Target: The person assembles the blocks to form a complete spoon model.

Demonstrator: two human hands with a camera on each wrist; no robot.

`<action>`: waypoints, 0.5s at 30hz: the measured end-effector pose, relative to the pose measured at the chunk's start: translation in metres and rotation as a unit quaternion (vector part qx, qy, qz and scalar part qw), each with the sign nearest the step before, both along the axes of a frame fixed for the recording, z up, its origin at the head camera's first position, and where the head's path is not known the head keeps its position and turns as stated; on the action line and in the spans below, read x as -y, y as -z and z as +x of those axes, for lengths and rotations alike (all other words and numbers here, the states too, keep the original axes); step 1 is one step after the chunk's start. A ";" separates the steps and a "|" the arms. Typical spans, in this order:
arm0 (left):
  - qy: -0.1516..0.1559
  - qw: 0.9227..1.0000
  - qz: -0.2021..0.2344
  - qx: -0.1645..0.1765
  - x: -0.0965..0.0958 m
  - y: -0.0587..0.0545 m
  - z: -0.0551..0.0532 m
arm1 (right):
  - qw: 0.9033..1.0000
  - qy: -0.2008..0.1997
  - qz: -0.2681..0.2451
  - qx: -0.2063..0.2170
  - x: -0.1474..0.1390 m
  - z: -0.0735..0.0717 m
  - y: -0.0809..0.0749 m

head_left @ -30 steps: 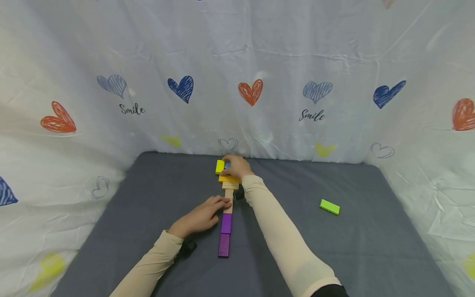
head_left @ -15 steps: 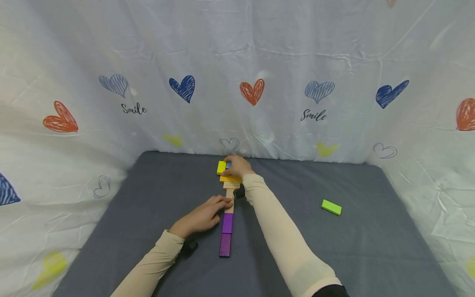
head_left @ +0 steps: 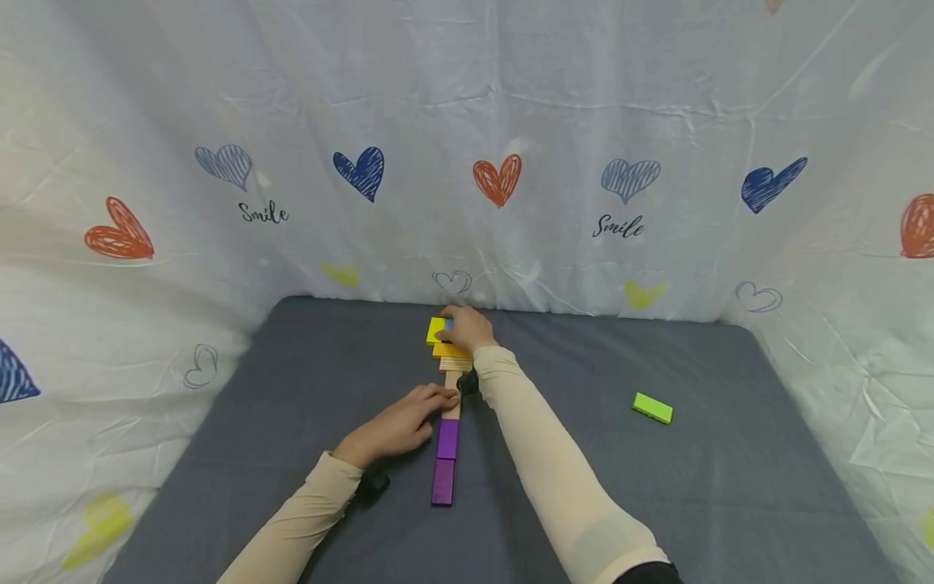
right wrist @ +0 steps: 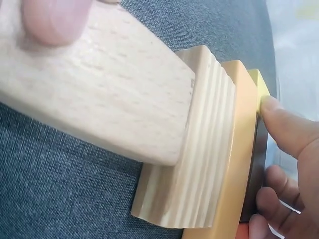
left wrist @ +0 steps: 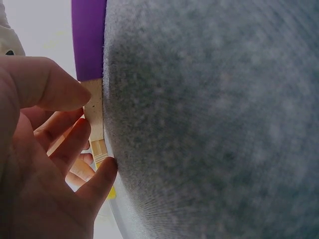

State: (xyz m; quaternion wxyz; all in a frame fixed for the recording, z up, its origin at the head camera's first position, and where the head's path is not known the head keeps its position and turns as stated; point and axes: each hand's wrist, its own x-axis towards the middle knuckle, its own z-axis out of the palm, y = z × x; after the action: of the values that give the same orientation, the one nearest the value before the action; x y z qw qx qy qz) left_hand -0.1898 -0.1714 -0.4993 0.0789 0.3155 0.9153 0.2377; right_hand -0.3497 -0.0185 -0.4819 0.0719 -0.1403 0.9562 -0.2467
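Note:
A straight row of wooden blocks runs down the grey cloth: two purple blocks (head_left: pixel 447 438), a plain wood block (left wrist: pixel 94 114), thin plain planks (right wrist: pixel 199 144) side by side, then an orange block (right wrist: pixel 238 129) set crosswise. Beyond it sit a yellow block (head_left: pixel 435 329) and a blue one (head_left: pixel 448 323), dark in the right wrist view, with a red block (right wrist: pixel 242 231) alongside. My right hand (head_left: pixel 470 327) grips the blue block, thumb against the yellow block's edge. Fingertips of my left hand (head_left: pixel 397 422) rest on the plain block, fingers fairly straight.
Off to the right lies a single light green block (head_left: pixel 653 408). A white curtain (head_left: pixel 554 227) printed with hearts hangs behind the table's far edge and along both sides. The table is covered in grey cloth (head_left: pixel 554 389).
My right hand has shifted very slightly left at the far end of the row. My left hand stays on the plain block. The head view has drifted a little.

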 end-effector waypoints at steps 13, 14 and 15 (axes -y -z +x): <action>0.001 1.000 0.003 0.000 0.000 0.000 0.000 | 1.000 0.011 -0.013 0.012 -0.001 0.001 0.000; 0.001 1.000 0.003 0.001 0.000 0.000 0.000 | 1.000 0.011 -0.013 0.013 -0.001 0.001 -0.001; 0.001 1.000 0.002 0.000 0.001 0.000 0.000 | 1.000 0.011 -0.015 0.014 -0.001 0.002 -0.001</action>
State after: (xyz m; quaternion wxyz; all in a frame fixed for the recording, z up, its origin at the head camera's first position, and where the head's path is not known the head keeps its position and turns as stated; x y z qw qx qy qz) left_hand -0.1894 -0.1720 -0.4992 0.0786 0.3166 0.9143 0.2400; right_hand -0.3478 -0.0173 -0.4807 0.0806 -0.1274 0.9526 -0.2641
